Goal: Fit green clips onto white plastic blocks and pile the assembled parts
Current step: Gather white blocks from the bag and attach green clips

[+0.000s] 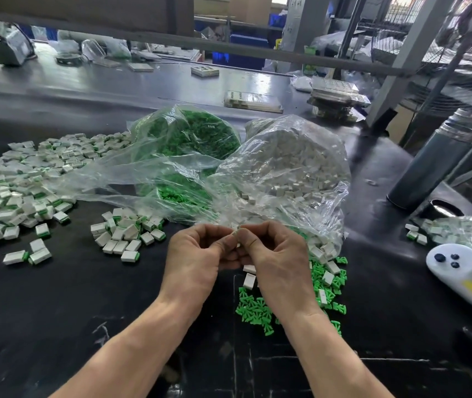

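Broadly, the black table carries a wide pile of assembled parts at nine o'clock, bagged green clips at twelve and bagged white blocks at one. Centrally, the left hand and right hand meet, fingertips pinching one white block.

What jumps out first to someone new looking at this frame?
Both hands, left hand and right hand, meet at centre, pinching one small white block together. Behind them sit two clear bags: green clips and white blocks. A big pile of assembled parts spreads across the left of the black table.
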Available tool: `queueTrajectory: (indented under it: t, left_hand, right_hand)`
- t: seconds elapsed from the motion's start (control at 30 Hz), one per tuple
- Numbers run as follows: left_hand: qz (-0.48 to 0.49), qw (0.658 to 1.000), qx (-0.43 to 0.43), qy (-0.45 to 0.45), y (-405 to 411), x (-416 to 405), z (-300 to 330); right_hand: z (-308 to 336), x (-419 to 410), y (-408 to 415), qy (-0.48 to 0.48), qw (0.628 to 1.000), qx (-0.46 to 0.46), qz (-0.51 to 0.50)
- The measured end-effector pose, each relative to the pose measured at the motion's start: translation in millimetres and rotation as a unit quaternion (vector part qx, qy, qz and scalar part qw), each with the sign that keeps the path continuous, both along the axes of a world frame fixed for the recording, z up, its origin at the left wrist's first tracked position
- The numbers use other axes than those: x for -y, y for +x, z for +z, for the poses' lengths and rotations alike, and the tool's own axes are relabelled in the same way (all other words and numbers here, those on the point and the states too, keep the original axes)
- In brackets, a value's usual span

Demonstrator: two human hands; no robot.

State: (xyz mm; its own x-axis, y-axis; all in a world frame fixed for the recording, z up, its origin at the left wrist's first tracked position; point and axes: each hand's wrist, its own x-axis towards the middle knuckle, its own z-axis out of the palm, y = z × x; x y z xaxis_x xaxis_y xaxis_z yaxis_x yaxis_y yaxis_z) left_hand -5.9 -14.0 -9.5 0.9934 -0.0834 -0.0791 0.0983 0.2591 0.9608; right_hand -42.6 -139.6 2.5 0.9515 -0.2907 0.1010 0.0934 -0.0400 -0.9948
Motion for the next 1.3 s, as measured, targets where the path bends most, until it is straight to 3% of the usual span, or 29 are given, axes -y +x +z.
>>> queueTrajectory:
  t: [0.13, 0.3, 0.4, 0.5, 0.67, 0.93, 1.13, 1.3]
  left_hand:
    - [-0.026, 0.995, 0.051, 0.08, 6, -7, 0]
    - [-0.044, 0.989, 0.113, 0.09, 8, -7, 0]
    - [-0.081, 0.983, 0.141, 0.081, 5, -3, 1]
    - [-0.116, 0.984, 0.132, 0.028, 0, 1, 2]
    - [-0.127, 0.983, 0.133, 0.012, -3, 6, 4]
    - [-0.125, 0.98, 0.139, 0.064, -4, 8, 1]
    - [-0.119, 0.982, 0.13, 0.061, -7, 9, 4]
    - [-0.121, 0.985, 0.12, 0.04, -7, 9, 7]
  right_hand:
    - [2, 4, 0, -0.006, 1.0, 0.005, 0.009]
    - [6, 2, 3, 0.079, 0.997, -0.006, 0.003]
    - [7, 1, 1, 0.078, 0.996, -0.029, 0.031]
    - [5, -4, 0, 0.058, 0.995, -0.061, 0.052]
    - [4, -8, 4, 0.114, 0.99, -0.081, 0.035]
    - [-3, -4, 7, 0.105, 0.993, -0.057, 0.008]
    - [-10, -6, 13, 0.049, 0.995, -0.074, -0.054]
    - [-13, -5, 14, 0.066, 0.996, -0.045, -0.048]
